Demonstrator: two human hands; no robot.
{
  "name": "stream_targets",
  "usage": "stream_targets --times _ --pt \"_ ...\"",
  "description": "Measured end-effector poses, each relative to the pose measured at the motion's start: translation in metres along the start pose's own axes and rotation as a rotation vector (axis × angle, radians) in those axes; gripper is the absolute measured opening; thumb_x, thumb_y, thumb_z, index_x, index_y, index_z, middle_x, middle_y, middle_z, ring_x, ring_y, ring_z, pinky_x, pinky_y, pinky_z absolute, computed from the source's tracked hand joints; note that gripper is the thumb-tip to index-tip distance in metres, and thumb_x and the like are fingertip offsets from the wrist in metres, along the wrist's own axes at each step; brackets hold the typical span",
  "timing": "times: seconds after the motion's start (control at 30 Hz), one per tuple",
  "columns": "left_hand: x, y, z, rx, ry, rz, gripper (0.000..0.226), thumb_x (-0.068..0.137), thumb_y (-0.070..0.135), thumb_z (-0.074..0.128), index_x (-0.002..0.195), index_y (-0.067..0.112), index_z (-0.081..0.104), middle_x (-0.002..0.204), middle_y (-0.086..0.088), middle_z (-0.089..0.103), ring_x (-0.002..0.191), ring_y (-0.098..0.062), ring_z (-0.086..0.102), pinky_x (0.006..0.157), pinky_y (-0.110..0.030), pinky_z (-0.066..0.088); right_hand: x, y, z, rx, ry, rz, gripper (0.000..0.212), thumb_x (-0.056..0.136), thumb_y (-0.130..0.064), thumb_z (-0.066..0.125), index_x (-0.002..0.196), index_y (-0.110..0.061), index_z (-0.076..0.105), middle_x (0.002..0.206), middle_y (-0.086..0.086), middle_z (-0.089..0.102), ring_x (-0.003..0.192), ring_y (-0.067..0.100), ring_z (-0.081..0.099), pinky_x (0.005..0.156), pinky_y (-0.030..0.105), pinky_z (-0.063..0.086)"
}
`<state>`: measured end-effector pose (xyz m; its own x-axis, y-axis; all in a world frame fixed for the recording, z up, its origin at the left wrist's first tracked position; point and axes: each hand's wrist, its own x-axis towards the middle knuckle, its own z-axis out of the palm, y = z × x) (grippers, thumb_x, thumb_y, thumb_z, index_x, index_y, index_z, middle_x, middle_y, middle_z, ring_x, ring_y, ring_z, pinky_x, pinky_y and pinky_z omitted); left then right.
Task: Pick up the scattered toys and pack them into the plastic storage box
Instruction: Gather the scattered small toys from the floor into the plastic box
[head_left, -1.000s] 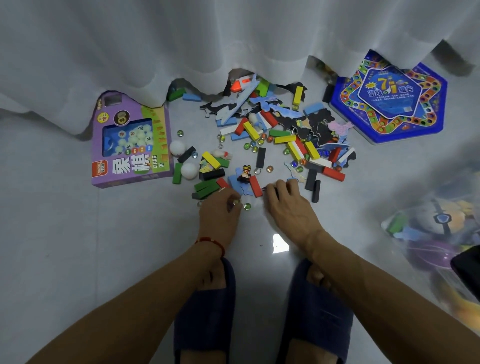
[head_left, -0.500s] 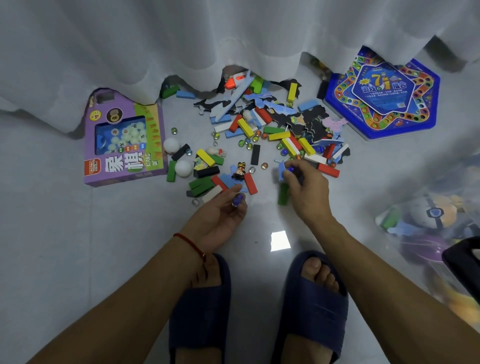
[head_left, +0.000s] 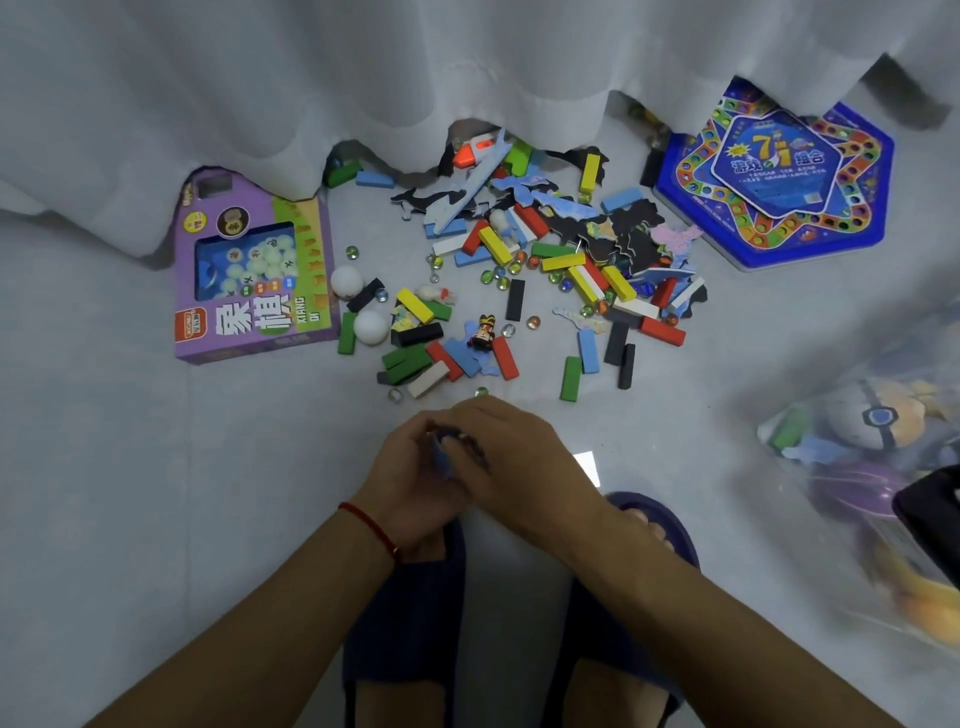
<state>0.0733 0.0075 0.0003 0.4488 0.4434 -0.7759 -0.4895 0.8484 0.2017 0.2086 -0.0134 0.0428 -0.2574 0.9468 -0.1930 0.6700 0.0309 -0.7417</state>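
Toys (head_left: 524, 270) cover most of the floor (head_left: 156, 467) in front of me: blocks, marbles, puzzle pieces, two white balls (head_left: 358, 306). My left hand (head_left: 415, 478) is cupped and holds some small pieces, one of them a blue piece (head_left: 441, 460). My right hand (head_left: 514, 457) lies over it with curled fingers, but I cannot tell if it pinches something. The box (head_left: 878, 478) is at my right, well apart from the pile, and some toys are already inside. I judge that only a small part is done. Two game boxes (head_left: 249, 270) near the curtain (head_left: 363, 78) are also not packed.
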Motion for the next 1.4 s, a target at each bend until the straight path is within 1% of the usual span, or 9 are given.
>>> stream_targets --times 0.17,0.37,0.47,0.6,0.73,0.9,1.17,1.27,1.4 --pt "-0.005 0.02 -0.021 -0.066 0.205 0.09 0.017 0.091 0.02 0.054 0.08 0.008 0.058 0.081 -0.009 0.054 0.067 -0.021 0.054 0.053 -0.03 0.054 0.026 0.04 0.008 -0.109 0.189 0.124 0.026 0.098 -0.023 0.057 0.123 -0.017 0.062 0.118 0.003 0.058 0.097 0.016 0.059 0.082 0.028 0.05" --pt "-0.007 0.07 -0.025 -0.111 0.331 0.285 0.031 0.099 0.024 0.052 0.075 0.007 0.06 0.063 -0.005 0.062 0.06 -0.019 0.06 0.054 -0.031 0.058 0.05 0.064 0.036 -0.452 0.012 -0.102 0.044 0.06 0.0 0.087 0.098 -0.005 0.066 0.094 0.015 0.061 0.077 0.027 0.061 0.053 0.033 0.052" --pt "-0.007 0.091 -0.031 -0.065 0.365 0.349 0.043 0.1 0.028 0.051 0.069 0.004 0.071 0.065 -0.008 0.062 0.061 -0.02 0.061 0.055 -0.031 0.058 0.061 0.059 0.035 -0.419 0.111 -0.11 0.043 0.07 -0.004 0.083 0.109 -0.006 0.067 0.096 0.013 0.061 0.077 0.026 0.061 0.051 0.031 0.048" --pt "-0.011 0.101 -0.037 -0.083 0.403 0.36 0.04 0.099 0.029 0.052 0.074 0.004 0.07 0.067 -0.008 0.061 0.067 -0.02 0.059 0.06 -0.033 0.061 0.12 0.027 0.035 -0.4 0.054 -0.304 0.047 0.068 0.011 0.075 0.111 -0.005 0.064 0.103 0.014 0.057 0.076 0.027 0.058 0.055 0.035 0.05" --pt "-0.021 0.109 -0.043 -0.066 0.426 0.367 0.036 0.099 0.029 0.052 0.077 0.005 0.068 0.068 -0.008 0.062 0.063 -0.019 0.062 0.059 -0.032 0.06 0.169 -0.007 0.047 -0.511 -0.035 -0.332 0.074 0.07 0.01 0.07 0.138 -0.006 0.047 0.139 0.024 0.042 0.084 0.036 0.063 0.061 0.041 0.054" --pt "-0.029 0.109 -0.043 -0.167 0.388 0.388 0.045 0.099 0.03 0.052 0.067 0.007 0.074 0.07 -0.008 0.065 0.064 -0.02 0.066 0.064 -0.037 0.062 0.181 -0.013 0.058 -0.625 -0.075 -0.3 0.055 0.084 0.012 0.056 0.137 0.003 0.044 0.139 0.031 0.038 0.1 0.045 0.059 0.081 0.048 0.052" --pt "-0.042 0.079 0.018 -0.272 0.136 0.337 0.021 0.095 0.024 0.049 0.09 0.007 0.058 0.101 -0.016 0.058 0.102 -0.036 0.056 0.076 -0.053 0.058 0.098 -0.009 -0.038 0.511 0.14 0.297 0.026 0.094 -0.022 0.063 0.12 -0.023 0.065 0.109 0.001 0.064 0.086 0.015 0.066 0.074 0.034 0.059" --pt "-0.042 0.051 0.083 -0.189 -0.047 0.257 0.012 0.082 0.019 0.055 0.086 0.008 0.055 0.102 -0.018 0.058 0.109 -0.037 0.056 0.085 -0.056 0.054 0.029 -0.012 -0.099 0.711 0.278 0.375 0.024 0.098 -0.021 0.06 0.121 -0.018 0.066 0.097 0.012 0.069 0.066 0.018 0.063 0.062 0.029 0.055" --pt "-0.051 0.003 0.183 0.01 -0.28 0.041 0.024 0.098 0.025 0.044 0.094 0.002 0.053 0.108 -0.025 0.059 0.106 -0.04 0.061 0.098 -0.056 0.046 -0.084 -0.017 -0.176 0.876 0.614 0.41 0.023 0.101 -0.016 0.055 0.12 -0.011 0.065 0.09 0.012 0.072 0.069 0.018 0.064 0.064 0.025 0.053"
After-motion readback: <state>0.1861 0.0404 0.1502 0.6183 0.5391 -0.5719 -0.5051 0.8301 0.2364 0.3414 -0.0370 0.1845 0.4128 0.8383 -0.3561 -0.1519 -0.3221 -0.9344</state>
